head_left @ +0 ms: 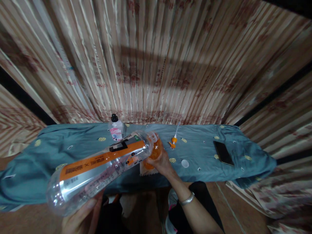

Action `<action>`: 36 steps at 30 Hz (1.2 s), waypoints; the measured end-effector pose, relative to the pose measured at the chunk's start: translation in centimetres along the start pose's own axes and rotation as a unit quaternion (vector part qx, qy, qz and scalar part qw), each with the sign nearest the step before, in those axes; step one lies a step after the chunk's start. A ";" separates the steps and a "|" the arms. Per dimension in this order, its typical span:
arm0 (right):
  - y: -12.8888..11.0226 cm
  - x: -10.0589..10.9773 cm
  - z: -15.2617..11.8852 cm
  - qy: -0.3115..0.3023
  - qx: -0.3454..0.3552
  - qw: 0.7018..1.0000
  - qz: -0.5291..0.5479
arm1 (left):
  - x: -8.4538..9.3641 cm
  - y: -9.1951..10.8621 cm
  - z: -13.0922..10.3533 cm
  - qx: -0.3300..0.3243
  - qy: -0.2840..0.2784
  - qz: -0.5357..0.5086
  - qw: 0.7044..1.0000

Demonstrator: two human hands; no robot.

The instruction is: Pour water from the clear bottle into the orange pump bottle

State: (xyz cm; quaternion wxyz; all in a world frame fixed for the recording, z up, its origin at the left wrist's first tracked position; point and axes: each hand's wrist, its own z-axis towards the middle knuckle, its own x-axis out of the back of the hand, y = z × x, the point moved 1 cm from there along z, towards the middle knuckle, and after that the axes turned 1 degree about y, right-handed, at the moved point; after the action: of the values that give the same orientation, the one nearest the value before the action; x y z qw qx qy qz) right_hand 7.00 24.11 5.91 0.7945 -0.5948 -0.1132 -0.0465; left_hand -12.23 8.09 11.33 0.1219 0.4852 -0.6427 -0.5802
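Observation:
My left hand (83, 211) grips the base end of a large clear plastic bottle (102, 165) with an orange and silver label. The bottle is tilted, its neck end raised toward the right, and looks mostly clear inside. My right hand (162, 162) is wrapped around a smaller orange bottle (156, 149) that stands on the cloth. The two bottle necks meet or overlap; I cannot tell whether liquid passes between them. An orange pump top (174, 140) with a white tube lies just beyond my right hand. A white round disc (185, 163) rests nearer to me.
A clear bottle with a black cap and pink label (116, 128) stands at the back left. On the right lies a black phone (223, 152). A teal patterned cloth (200, 146) covers the narrow table, with a pleated curtain (156, 65) behind it.

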 end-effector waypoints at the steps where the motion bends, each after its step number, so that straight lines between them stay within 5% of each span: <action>1: 0.0 0.0 0.0 0.000 0.001 1.000 0.000 | 0.0 0.0 -0.1 0.009 0.000 0.004 1.000; 36: 0.4 0.0 0.1 -0.009 0.002 1.000 -0.003 | 0.8 -0.3 0.7 0.028 0.008 0.004 1.000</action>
State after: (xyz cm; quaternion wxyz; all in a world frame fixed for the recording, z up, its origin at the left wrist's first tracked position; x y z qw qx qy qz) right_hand 7.04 24.28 5.55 0.7946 -0.5930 -0.1227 -0.0434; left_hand -12.96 8.00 10.54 0.1158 0.4906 -0.6596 -0.5575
